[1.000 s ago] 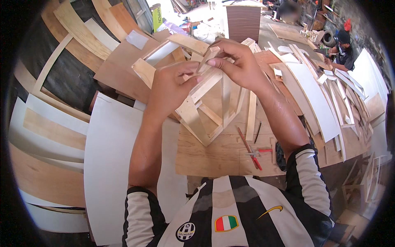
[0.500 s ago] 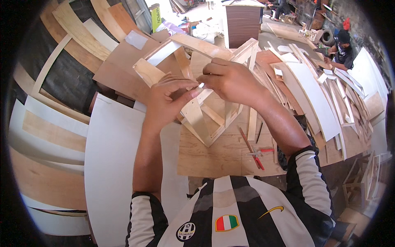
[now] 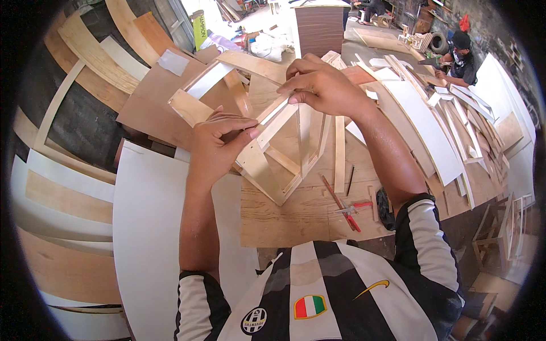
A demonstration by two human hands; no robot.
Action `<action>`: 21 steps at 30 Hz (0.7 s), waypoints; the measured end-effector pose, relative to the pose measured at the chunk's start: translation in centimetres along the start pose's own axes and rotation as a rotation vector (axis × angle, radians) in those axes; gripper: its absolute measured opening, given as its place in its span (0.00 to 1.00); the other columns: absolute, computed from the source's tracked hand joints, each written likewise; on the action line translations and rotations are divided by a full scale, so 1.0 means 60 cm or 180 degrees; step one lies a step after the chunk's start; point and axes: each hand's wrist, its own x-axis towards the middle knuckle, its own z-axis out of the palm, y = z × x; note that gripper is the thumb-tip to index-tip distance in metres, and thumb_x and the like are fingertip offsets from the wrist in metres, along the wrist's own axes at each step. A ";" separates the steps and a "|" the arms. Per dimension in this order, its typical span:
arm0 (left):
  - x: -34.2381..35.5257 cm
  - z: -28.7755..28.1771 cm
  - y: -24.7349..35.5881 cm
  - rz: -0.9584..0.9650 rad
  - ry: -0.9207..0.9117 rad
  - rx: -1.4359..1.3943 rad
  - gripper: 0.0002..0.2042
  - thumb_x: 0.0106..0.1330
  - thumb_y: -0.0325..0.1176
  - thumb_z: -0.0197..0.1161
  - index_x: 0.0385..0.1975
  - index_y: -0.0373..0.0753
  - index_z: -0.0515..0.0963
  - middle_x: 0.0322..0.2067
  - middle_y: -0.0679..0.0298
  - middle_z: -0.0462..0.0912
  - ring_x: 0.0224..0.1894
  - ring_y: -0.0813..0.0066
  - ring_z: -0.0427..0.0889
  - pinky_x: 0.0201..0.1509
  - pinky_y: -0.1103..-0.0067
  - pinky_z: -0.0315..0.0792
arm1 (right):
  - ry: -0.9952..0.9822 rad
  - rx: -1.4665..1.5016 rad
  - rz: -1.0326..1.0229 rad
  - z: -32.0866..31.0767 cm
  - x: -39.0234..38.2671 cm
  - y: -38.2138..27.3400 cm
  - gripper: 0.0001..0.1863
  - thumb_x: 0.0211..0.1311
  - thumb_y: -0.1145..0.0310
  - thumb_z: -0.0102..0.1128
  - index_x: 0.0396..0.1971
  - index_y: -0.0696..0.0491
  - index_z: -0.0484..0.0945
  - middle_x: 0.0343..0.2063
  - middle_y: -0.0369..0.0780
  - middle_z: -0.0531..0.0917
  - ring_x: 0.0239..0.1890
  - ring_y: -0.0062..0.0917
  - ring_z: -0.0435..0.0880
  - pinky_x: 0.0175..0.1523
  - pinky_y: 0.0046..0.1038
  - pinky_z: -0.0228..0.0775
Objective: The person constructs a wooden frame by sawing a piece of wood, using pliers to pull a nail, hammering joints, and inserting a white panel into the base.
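A narrow white strip (image 3: 274, 111) stretches between my hands, along the upper edge of a wooden frame (image 3: 262, 169). My left hand (image 3: 215, 142) pinches the strip's near end between thumb and fingers, close to the frame's corner. At its far end my right hand (image 3: 330, 85) is closed in a pinch, with the fingertips partly hiding the strip. The frame, made of pale wooden pieces with open gaps between them, rests tilted on a plywood worktop (image 3: 296, 224). Whether the strip touches the wood along its whole length I cannot tell.
On the worktop lie a red-handled tool (image 3: 351, 219), a dark pencil-like stick (image 3: 350, 181) and a black plastic bag (image 3: 385, 209). Long white panels (image 3: 435, 133) and wood strips are heaped at right. A large white board (image 3: 151, 227) stands left. A co-worker (image 3: 459, 59) sits far right.
My hands have moved apart, the right one away along the frame, and more of the white strip shows between them. The whole view has shifted slightly.
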 end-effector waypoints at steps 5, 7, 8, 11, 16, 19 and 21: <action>0.003 -0.006 0.008 0.0095 -0.0147 0.0032 0.07 0.64 0.29 0.74 0.38 0.34 0.90 0.34 0.58 0.92 0.33 0.73 0.86 0.59 0.72 0.72 | -0.0071 0.0203 0.0016 0.001 0.003 0.009 0.10 0.58 0.65 0.74 0.41 0.43 0.91 0.45 0.37 0.83 0.52 0.36 0.78 0.59 0.38 0.70; 0.005 -0.013 0.010 0.0049 -0.0214 0.0058 0.07 0.65 0.28 0.73 0.38 0.33 0.90 0.34 0.58 0.92 0.34 0.73 0.85 0.55 0.73 0.71 | -0.0066 0.0289 0.0026 0.002 0.005 0.011 0.10 0.58 0.65 0.74 0.41 0.43 0.91 0.45 0.37 0.83 0.52 0.36 0.78 0.59 0.38 0.70; 0.005 -0.015 0.011 0.0002 -0.0299 0.0071 0.07 0.66 0.27 0.72 0.39 0.32 0.89 0.33 0.58 0.91 0.34 0.73 0.85 0.51 0.75 0.71 | -0.0058 0.0360 0.0076 0.002 0.006 0.012 0.09 0.58 0.66 0.74 0.40 0.43 0.91 0.44 0.37 0.83 0.52 0.36 0.78 0.60 0.38 0.70; 0.005 -0.015 0.011 -0.0016 -0.0258 -0.0103 0.07 0.67 0.27 0.70 0.40 0.32 0.89 0.32 0.59 0.91 0.33 0.74 0.83 0.53 0.75 0.72 | -0.0042 0.0447 0.0068 0.004 0.009 0.014 0.09 0.58 0.67 0.74 0.40 0.45 0.91 0.42 0.36 0.82 0.51 0.33 0.78 0.58 0.35 0.71; 0.007 -0.020 0.006 -0.0087 -0.0382 -0.0082 0.08 0.68 0.28 0.70 0.43 0.32 0.89 0.34 0.59 0.90 0.37 0.75 0.83 0.53 0.74 0.73 | -0.0116 0.0590 0.0097 0.005 0.012 0.018 0.09 0.59 0.69 0.74 0.41 0.48 0.91 0.40 0.37 0.81 0.50 0.31 0.78 0.56 0.34 0.73; 0.013 -0.030 0.004 -0.0320 -0.0634 0.0054 0.09 0.70 0.29 0.69 0.45 0.32 0.88 0.38 0.58 0.91 0.41 0.77 0.83 0.50 0.77 0.74 | -0.0101 0.0476 0.0058 0.004 0.013 0.019 0.09 0.59 0.70 0.74 0.41 0.49 0.91 0.40 0.37 0.81 0.50 0.31 0.79 0.54 0.33 0.74; 0.019 -0.031 0.003 -0.0456 -0.0732 0.0091 0.10 0.70 0.29 0.69 0.46 0.32 0.88 0.39 0.58 0.91 0.40 0.79 0.83 0.48 0.78 0.75 | -0.0108 0.0529 -0.0002 0.004 0.014 0.018 0.09 0.59 0.70 0.73 0.40 0.50 0.91 0.39 0.36 0.81 0.49 0.31 0.79 0.54 0.33 0.74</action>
